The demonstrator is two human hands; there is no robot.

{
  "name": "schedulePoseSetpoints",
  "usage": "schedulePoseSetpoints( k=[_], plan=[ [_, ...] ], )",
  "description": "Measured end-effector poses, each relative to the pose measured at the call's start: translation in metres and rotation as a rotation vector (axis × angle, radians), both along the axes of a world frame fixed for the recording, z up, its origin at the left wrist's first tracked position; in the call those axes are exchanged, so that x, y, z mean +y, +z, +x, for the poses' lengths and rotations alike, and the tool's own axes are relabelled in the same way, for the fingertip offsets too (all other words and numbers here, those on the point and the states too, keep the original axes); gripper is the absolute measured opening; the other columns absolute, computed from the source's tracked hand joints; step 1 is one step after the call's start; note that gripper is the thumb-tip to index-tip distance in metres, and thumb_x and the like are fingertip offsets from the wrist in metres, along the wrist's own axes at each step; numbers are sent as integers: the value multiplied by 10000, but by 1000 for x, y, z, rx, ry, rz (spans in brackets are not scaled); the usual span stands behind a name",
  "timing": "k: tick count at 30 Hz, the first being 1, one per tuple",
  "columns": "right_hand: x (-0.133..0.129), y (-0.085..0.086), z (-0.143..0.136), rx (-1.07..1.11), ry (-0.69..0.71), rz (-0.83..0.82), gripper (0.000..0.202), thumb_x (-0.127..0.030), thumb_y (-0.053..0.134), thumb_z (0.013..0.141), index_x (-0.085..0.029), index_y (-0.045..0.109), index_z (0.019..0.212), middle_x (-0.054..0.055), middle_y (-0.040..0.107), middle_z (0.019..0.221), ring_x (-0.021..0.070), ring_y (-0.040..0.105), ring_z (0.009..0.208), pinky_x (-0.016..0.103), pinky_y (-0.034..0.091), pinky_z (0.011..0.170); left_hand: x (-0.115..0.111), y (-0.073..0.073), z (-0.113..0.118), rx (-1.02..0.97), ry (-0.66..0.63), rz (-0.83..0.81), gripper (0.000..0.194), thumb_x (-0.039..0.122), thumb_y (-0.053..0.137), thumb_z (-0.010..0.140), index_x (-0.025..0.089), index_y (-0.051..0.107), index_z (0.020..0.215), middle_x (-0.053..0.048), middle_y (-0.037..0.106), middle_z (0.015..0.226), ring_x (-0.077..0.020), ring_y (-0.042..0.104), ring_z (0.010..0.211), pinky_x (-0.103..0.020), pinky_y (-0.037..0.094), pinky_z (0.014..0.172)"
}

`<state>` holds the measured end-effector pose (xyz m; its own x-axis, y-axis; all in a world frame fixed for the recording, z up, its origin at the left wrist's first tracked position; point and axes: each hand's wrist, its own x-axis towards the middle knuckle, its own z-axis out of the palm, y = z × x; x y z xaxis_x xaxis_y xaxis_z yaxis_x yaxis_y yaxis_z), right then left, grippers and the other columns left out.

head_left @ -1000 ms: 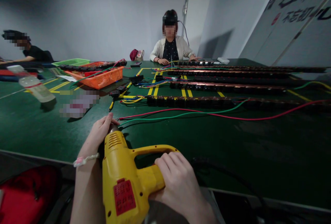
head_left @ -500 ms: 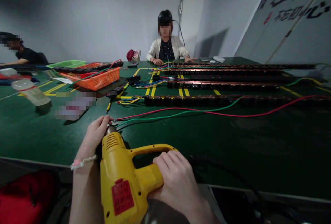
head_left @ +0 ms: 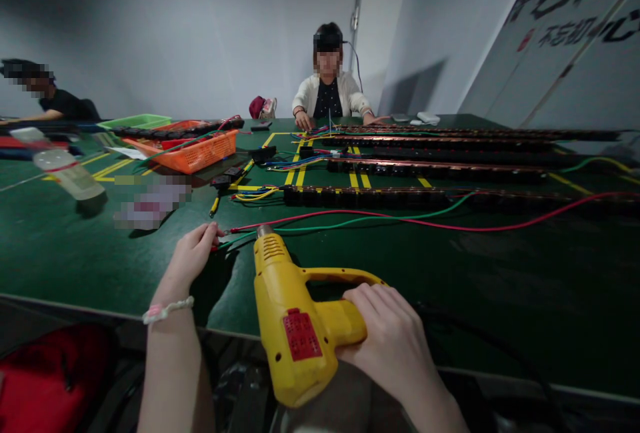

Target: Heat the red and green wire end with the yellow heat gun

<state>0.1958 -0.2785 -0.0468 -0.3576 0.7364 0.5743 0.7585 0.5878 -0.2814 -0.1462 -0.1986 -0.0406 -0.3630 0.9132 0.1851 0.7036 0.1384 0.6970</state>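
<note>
My right hand (head_left: pixel 387 333) is wrapped round the handle of a yellow heat gun (head_left: pixel 290 313) with a red label. Its metal nozzle points away from me, over the wires and to the right of my left hand. Between thumb and fingers, my left hand (head_left: pixel 196 251) pinches the ends of a red wire (head_left: pixel 345 215) and a green wire (head_left: pixel 310 227). A small metal ring terminal seems to show by the fingertips; the rest of the ends is hidden. Both wires run right towards a long black wrapped bar (head_left: pixel 370 197).
More long black bars (head_left: pixel 440 167) lie behind. An orange basket (head_left: pixel 200 153), a green basket (head_left: pixel 145 119), a plastic bottle (head_left: pixel 70 173) and a blurred flat item (head_left: pixel 153 205) stand left. One person (head_left: pixel 327 93) sits opposite, another (head_left: pixel 55 103) at far left.
The heat gun has moved right with my right hand, its nozzle now away from my left fingers. My left hand keeps its pinch on the wire ends. The view has shifted slightly.
</note>
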Motion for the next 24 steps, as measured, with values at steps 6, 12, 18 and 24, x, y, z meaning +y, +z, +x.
schedulePoseSetpoints(
  k=[6,12,18,24],
  plan=[
    [-4,-1,31,-48,-42,32,255,-196,615,611,-208,581,864,-6,621,778,187,575,767,295,373,776,1,0,-1,-3,8,-46,578,661,347,752,173,657,764,-67,639,702,-240,599,734,-318,433,688],
    [-6,-7,55,-90,-113,120,231,-201,567,654,-205,577,885,0,624,785,188,577,764,298,389,779,1,0,-1,22,4,-67,583,663,335,742,178,658,756,-77,656,727,-250,606,758,-324,433,702],
    [-6,-9,57,-116,-132,145,225,-218,542,676,-199,571,898,12,622,793,200,574,774,315,394,783,1,3,2,47,17,-90,568,645,328,735,185,662,749,-80,668,734,-256,613,766,-325,436,707],
    [-11,-12,49,-78,-157,126,258,-226,527,651,-199,567,903,29,617,808,220,563,787,342,385,792,0,4,3,61,18,-99,562,639,325,738,190,662,741,-85,677,746,-262,615,786,-325,442,721]
  ],
)
